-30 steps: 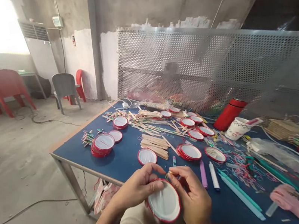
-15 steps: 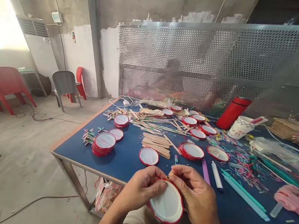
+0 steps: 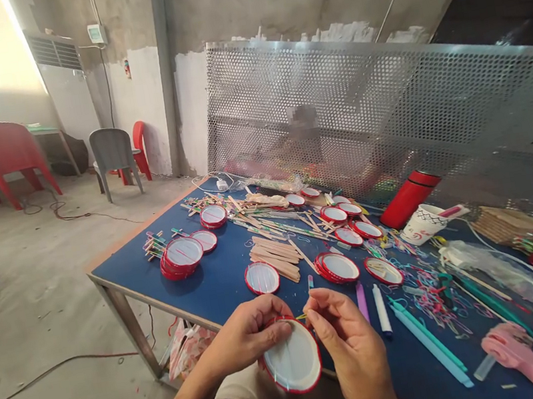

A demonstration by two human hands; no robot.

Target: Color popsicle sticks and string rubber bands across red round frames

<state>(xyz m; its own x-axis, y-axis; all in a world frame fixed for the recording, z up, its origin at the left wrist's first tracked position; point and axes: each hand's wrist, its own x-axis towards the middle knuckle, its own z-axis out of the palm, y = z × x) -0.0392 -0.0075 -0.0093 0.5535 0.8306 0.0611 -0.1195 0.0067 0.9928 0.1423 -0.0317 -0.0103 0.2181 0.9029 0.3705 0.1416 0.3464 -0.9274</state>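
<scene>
1. In the head view, work on one red-rimmed round lid (image 3: 300, 363) seems to be partway along: a faint pale line is crossing its face, while a thin yellow band (image 3: 301, 317) is running off its upper edge and not lying across the face.
2. Several others are looking further along. A single lid (image 3: 261, 278) just beyond the hands is showing lines over its face, and the top one of a lid stack (image 3: 181, 253) at the table's left is bearing a pinkish line. How many pieces are left is impossible to tell — other lids are lying about the blue table (image 3: 224, 287), some too small to read.
3. The left hand (image 3: 262, 332) is closing around the lid's upper left side, thumb resting on the face and fingers going behind, where their tips are hidden. The lid is being held tilted, above the lap and in front of the near table edge.
4. The right hand (image 3: 350, 341) is pinching the yellow band between thumb and forefinger, its tips together and just beside the rim — near the left hand, yet apart from it.
5. Flat wooden sticks (image 3: 276, 258), a purple pen (image 3: 362, 302) and loose coloured bands (image 3: 439, 303) are lying beyond the hands.
</scene>
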